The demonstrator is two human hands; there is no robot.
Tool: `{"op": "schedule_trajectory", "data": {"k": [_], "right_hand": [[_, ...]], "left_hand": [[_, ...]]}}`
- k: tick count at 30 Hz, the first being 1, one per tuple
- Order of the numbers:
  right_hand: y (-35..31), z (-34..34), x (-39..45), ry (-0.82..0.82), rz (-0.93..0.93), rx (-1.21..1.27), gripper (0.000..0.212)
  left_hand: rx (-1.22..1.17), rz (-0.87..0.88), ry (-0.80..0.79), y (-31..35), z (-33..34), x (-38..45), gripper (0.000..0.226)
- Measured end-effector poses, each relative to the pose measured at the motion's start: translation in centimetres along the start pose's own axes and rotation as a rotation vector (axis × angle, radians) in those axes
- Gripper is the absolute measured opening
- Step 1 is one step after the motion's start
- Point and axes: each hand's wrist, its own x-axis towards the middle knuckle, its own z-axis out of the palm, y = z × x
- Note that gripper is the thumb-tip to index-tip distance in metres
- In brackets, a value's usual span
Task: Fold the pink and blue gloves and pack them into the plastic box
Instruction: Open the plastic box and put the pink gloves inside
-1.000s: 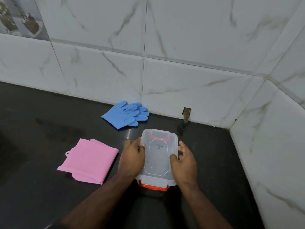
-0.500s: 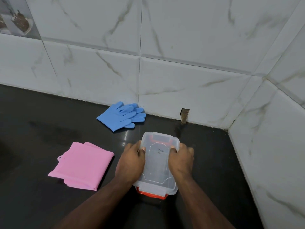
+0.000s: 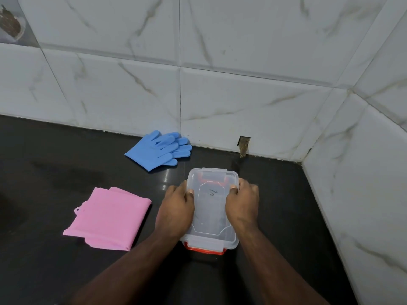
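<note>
Both hands — left hand (image 3: 176, 211), right hand (image 3: 242, 205) — are clamping the lidded plastic box (image 3: 212, 208), long axis running near-far; pink gloves (image 3: 108, 219) are lying just left, nearer the left grip.

Left hand (image 3: 176, 211), right hand (image 3: 242, 204) clamped.

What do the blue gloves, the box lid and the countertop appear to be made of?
Blue gloves: probably silicone or rubber, matte, with ribbed fingers that hold their shape. Box lid: clear, slightly frosted rigid plastic; the orange seal shows through it. Countertop: dark polished stone, possibly granite, judging by its glossy reflections.
</note>
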Motion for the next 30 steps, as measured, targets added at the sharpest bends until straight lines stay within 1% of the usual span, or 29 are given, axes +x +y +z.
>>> {"op": "schedule_trajectory", "data": {"k": [9,14,18,21,23,26,27,28,30], "right_hand": [[-1.0,-0.3,0.4,-0.047,0.052,0.025,0.023],[-1.3,-1.9,0.1,-0.090,0.047,0.078,0.020],[-1.4,-2.7,-0.1,-0.121,0.084,0.179,0.029],[-1.2,-3.1,-0.4,-0.158,0.102,0.268,0.024],[-1.4,-3.6,-0.5,-0.172,0.137,0.354,0.024],[-1.6,-4.7,-0.4,-0.171,0.189,0.518,0.042],[-1.7,-5.2,-0.4,-0.167,0.194,0.567,0.043],[-1.8,-5.7,-0.3,-0.161,0.194,0.608,0.041],[-2.2,-7.1,-0.2,-0.163,0.178,0.686,0.027]], "left_hand": [[-0.079,-0.077,-0.041,0.5,-0.5,-0.1,0.031],[-0.131,-0.107,-0.049,0.6,-1.0,0.3,0.031],[-0.174,-0.092,-0.017,0.5,-1.3,0.7,0.028],[-0.207,-0.096,-0.004,0.7,-1.5,0.9,0.027],[-0.244,-0.097,-0.006,1.2,-1.9,0.9,0.026],[-0.342,-0.088,0.004,2.3,-2.9,0.6,0.024],[-0.377,-0.086,0.009,2.9,-3.3,0.4,0.024],[-0.403,-0.075,0.019,3.6,-3.7,0.3,0.024],[-0.450,-0.030,0.060,5.1,-4.5,-0.1,0.019]]}}
